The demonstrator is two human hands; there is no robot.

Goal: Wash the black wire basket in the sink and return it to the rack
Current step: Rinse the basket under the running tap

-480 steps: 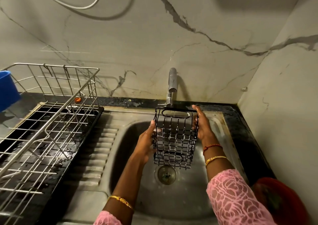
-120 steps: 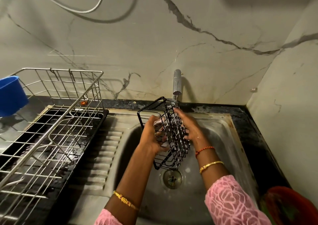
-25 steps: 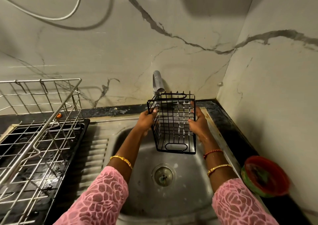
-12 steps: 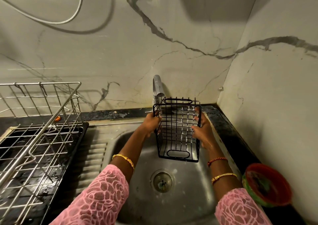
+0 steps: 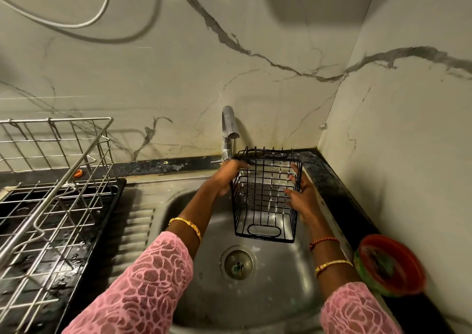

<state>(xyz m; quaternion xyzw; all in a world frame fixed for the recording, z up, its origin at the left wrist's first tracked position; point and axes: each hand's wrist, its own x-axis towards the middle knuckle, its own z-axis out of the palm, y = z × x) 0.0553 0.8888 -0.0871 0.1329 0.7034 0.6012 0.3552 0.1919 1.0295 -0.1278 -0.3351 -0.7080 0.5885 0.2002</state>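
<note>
The black wire basket [image 5: 265,196] is held above the steel sink [image 5: 275,290] at centre right of the frame, tipped so that its open mouth faces the camera and its oval handle loop lies at the lower edge. It is gripped on both sides: the left hand [image 5: 227,178] is curled over the upper left rim, just below the spout, while the right hand [image 5: 302,198] is pressed against the right wall with its fingers [image 5: 293,170] hooked through the wires. The basket is kept clear of the sink floor, above and slightly right of the drain [image 5: 238,263]. The chrome tap [image 5: 228,129] is seen rising behind the basket's upper left corner; whether water is running cannot be told. Pink lace sleeves [image 5: 143,290] and gold bangles [image 5: 186,225] are worn on both arms, and a red thread is tied at the right wrist. The steel dish rack [image 5: 51,180] is set on a black drip tray [image 5: 102,231] at the left of the frame, well apart from the basket. A red and green bowl [image 5: 389,266] is placed on the dark counter at lower right. A white cable [image 5: 84,22] is looped across the marble wall at upper left. No brand, label or writing can be read anywhere.
</note>
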